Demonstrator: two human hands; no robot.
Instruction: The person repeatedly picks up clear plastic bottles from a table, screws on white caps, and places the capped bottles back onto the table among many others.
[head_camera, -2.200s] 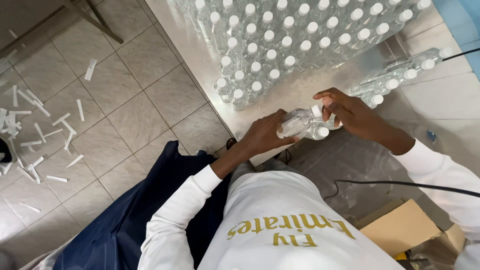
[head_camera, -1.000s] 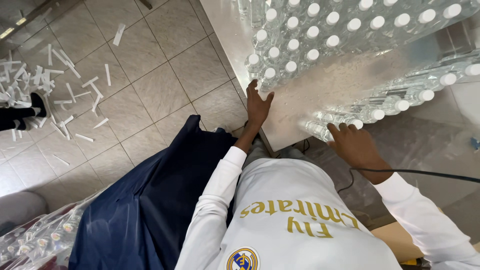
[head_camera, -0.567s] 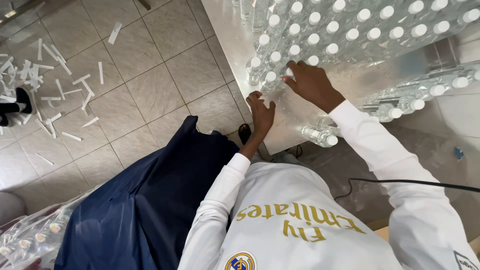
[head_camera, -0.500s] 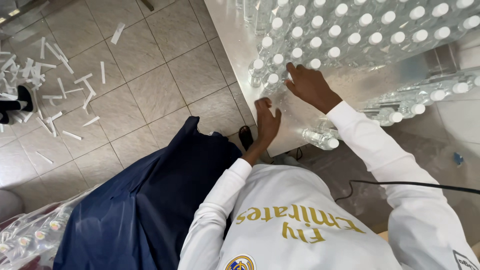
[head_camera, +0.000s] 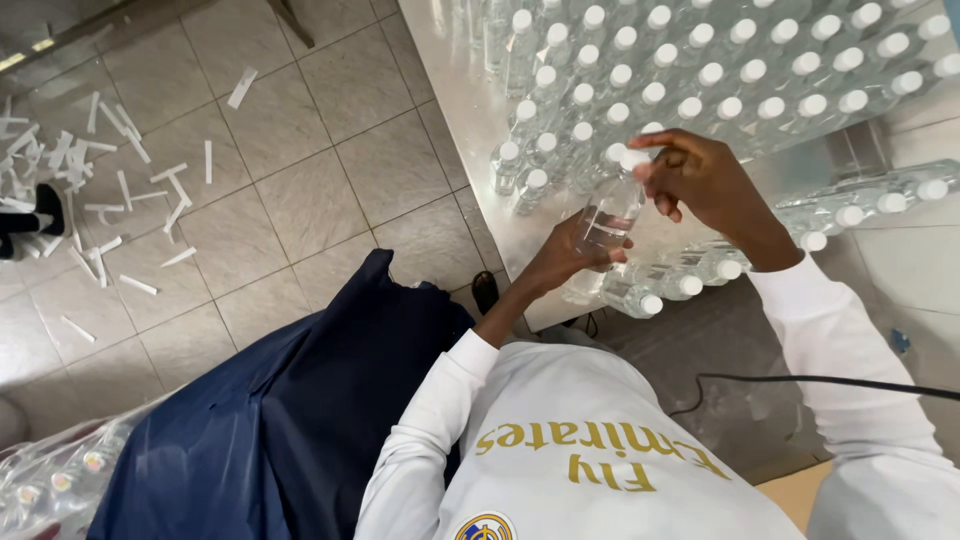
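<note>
Left hand wraps the lower body of a clear bottle, fingers closed round it, bottle tilted with its neck toward 1 o'clock. Right hand has fingertips pinched at the white cap. Bottle is held above the metal table's near edge, at 6 o'clock of the standing bottle rows. Judgement: keep the body steady and turn only the cap. Half a second back, both hands were on the table among the bottles, none lifted.

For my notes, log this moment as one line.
left hand: holds clear bottle | right hand: at its white cap | metal table
</note>
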